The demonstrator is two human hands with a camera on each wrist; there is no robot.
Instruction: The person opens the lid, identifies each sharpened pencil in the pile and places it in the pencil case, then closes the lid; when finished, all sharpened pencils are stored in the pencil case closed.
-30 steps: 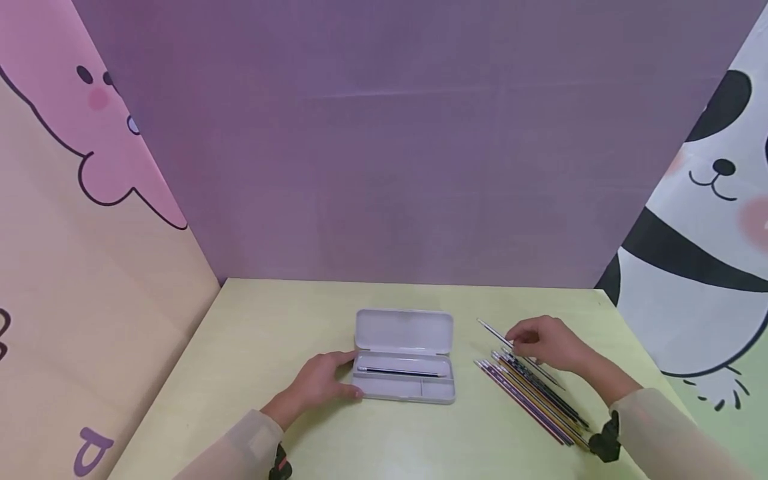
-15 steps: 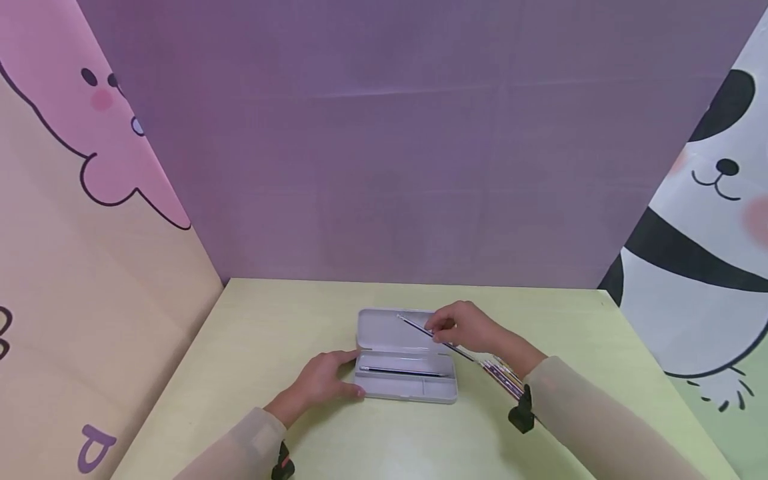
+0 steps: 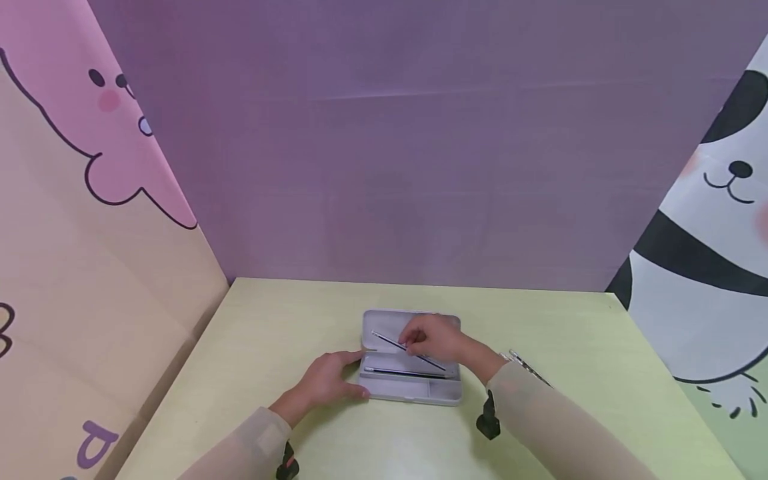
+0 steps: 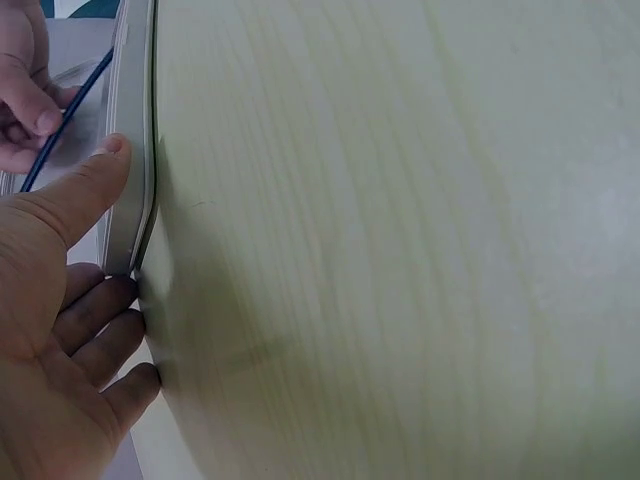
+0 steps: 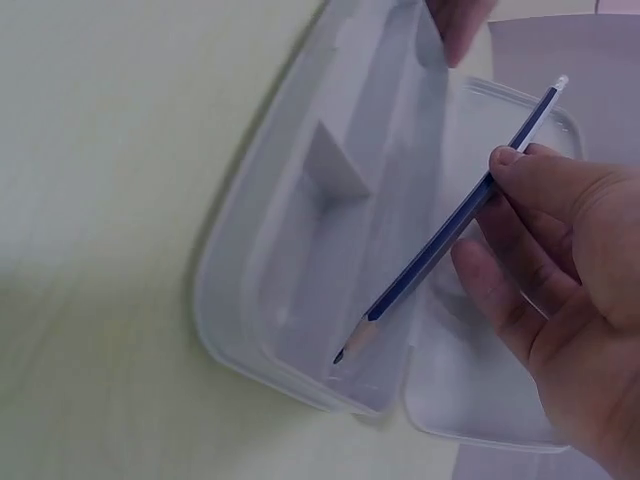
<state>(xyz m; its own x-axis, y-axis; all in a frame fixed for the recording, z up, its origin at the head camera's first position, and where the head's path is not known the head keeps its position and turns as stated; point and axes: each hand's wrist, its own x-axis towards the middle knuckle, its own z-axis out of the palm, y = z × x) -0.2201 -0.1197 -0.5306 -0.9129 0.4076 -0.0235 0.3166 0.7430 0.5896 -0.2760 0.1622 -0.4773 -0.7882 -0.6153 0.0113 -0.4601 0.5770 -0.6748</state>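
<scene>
Purple backdrop panels rise behind a pale yellow-green table [image 3: 288, 333], with a pink cartoon animal printed on the left wall and a panda on the right; no brand, label or legible writing shows on anything, only part of a purple outlined shape low on the left wall, which cannot be read.

An open grey pencil case [image 3: 413, 391] lies between the two hands. The left hand [image 3: 329, 380] grips its left end, thumb on the rim and fingers curled against the side. The right hand [image 3: 433, 337] hovers over the case and pinches a dark blue pencil [image 3: 408, 351] between thumb and fingertips, slanted, with its sharpened tip low over the tray near the hinge. Just beneath that hand, another pencil [image 3: 403, 372] already lies in the long compartment. Behind the right forearm, a bundle of pencils [image 3: 525, 363] rests on the table, mostly hidden by the sleeve.
</scene>
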